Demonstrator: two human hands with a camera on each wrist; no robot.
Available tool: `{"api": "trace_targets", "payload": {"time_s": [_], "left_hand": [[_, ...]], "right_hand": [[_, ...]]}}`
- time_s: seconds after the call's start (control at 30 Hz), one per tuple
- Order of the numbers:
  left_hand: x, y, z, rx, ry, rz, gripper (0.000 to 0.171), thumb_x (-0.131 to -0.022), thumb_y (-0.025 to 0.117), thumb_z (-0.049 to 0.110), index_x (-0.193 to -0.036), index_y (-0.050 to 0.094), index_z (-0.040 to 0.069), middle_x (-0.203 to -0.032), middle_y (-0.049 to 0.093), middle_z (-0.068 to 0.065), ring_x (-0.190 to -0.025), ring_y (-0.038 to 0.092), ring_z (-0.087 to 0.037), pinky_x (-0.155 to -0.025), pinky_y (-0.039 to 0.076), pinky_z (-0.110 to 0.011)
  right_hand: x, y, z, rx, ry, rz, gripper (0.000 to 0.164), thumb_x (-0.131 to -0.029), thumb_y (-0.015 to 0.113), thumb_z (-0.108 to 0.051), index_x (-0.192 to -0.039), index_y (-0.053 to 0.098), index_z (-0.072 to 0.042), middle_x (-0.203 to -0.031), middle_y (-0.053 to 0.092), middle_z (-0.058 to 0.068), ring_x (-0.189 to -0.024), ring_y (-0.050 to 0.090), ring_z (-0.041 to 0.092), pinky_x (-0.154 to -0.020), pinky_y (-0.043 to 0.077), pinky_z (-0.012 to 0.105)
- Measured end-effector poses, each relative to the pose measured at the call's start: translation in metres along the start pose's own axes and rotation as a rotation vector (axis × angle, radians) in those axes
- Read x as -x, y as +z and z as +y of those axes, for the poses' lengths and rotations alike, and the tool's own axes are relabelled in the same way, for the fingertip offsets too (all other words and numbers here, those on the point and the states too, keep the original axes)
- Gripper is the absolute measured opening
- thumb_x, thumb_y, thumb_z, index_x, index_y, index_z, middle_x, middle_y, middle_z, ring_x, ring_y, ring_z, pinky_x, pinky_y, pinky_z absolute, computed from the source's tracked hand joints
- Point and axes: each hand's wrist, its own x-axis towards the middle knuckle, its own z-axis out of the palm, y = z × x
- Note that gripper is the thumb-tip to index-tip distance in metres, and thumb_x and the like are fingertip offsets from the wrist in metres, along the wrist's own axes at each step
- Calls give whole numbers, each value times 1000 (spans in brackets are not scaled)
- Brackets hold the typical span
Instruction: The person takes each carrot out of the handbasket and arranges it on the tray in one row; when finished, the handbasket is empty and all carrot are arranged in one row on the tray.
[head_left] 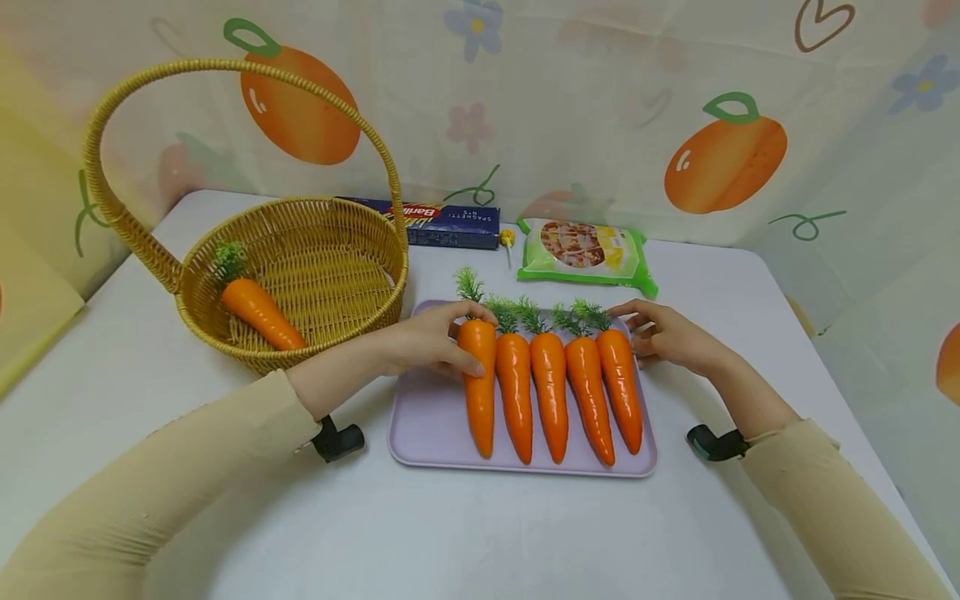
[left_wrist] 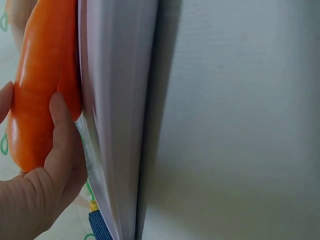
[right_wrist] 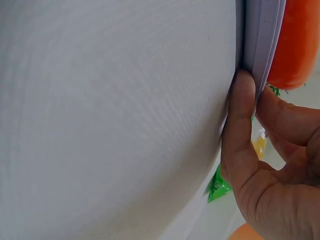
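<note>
Several orange toy carrots (head_left: 550,396) with green frilly tops lie side by side on a light purple tray (head_left: 427,425). My left hand (head_left: 431,340) grips the leftmost carrot (head_left: 481,400) near its thick end, thumb on one side and fingers on the other. In the left wrist view that carrot (left_wrist: 37,85) sits between thumb and fingers, over the tray. At the tray's right edge, my right hand (head_left: 671,337) pinches the rim beside the rightmost carrot (head_left: 620,387). The right wrist view has thumb and finger against the tray's rim (right_wrist: 265,40).
A tall-handled wicker basket (head_left: 322,283) stands at the left, with one carrot (head_left: 262,312) inside. Behind the tray lie a blue spaghetti box (head_left: 457,227), a yellow lollipop (head_left: 507,238) and a green food packet (head_left: 585,254). A fruit-printed curtain (head_left: 585,100) hangs behind the white table.
</note>
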Motion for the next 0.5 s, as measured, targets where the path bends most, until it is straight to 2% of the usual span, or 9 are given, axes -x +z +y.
{"api": "trace_targets", "payload": {"time_s": [0.5], "left_hand": [[-5,4,-4,6,-4,0,65,-86,72,1,-141,43,16,-138,43,-21,-102,61,-24,-84,62,-33]], "right_hand": [[0,1,1,-9,4,4,56,-94,47,2,-148,38,-7,-133,41,26,-100,55,28,-79,60,28]]}}
